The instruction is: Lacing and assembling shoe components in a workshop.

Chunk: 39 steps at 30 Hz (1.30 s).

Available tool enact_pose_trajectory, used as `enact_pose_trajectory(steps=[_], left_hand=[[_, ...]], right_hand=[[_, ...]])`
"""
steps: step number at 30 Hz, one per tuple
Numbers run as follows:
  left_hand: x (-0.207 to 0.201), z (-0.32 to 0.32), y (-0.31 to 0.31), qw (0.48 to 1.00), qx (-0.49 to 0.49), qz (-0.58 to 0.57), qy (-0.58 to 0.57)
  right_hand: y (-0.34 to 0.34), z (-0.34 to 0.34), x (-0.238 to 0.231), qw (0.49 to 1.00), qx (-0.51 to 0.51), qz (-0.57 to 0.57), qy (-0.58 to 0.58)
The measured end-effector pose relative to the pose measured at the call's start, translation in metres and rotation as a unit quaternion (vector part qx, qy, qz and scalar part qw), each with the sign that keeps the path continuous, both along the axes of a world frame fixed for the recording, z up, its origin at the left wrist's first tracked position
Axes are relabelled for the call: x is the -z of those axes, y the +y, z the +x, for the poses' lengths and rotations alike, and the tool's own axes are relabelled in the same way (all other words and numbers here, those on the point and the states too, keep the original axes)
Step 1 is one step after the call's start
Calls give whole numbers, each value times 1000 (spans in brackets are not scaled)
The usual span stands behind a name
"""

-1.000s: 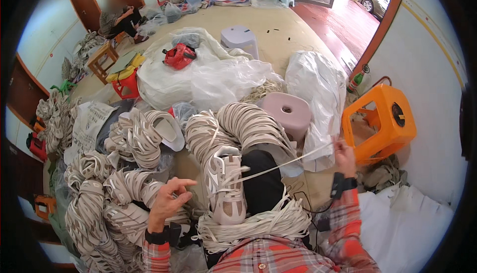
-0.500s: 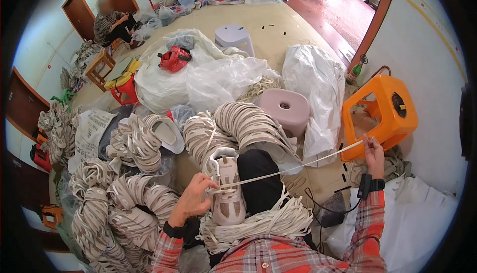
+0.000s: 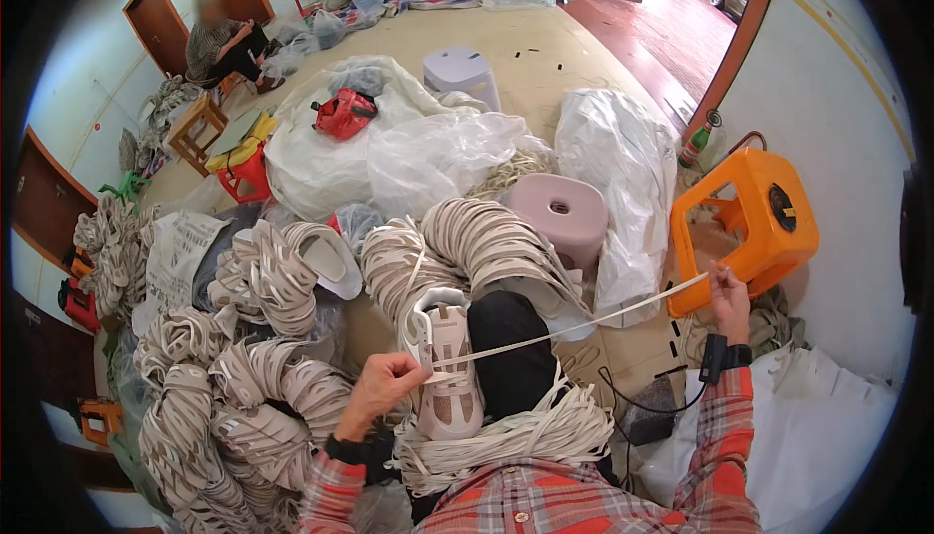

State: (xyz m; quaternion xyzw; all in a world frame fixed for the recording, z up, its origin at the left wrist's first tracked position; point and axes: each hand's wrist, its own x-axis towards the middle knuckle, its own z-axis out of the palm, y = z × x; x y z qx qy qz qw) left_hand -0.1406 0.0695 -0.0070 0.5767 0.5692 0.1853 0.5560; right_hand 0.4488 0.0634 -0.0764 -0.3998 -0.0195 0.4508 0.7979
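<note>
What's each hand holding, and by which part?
Right fingers: the pale shoelace, near its outer end. Left fingers seem to pinch lace by the shoe.

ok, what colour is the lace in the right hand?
Off-white; the lace shows best in the head view, stretched out from the right hand.

At three o'clock, the orange stool (image 3: 755, 201) is showing glossy plastic; at six, the shoe upper (image 3: 451, 390) is looking matt (rougher at the mesh toe (image 3: 445, 408)); near twelve, plastic sheeting (image 3: 433, 160) is gleaming.

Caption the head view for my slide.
Right hand holds a pale lace stretched from a beige shoe; left hand at its side.
</note>
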Motion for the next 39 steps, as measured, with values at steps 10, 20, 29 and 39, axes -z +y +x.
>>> enact_pose_trajectory(steps=[10,20,29,39], left_hand=[[-5,31,36,798,321,445,249],[16,49,45,846,201,470,150],[42,56,20,841,167,437,271],[43,52,18,919,106,320,203]], right_hand=[[-19,183,-4,931,44,-67,-356],[40,-296,-50,639,-316,145,-686],[11,-357,2,513,-438,75,-734],[9,-365,0,501,-411,82,-757]])
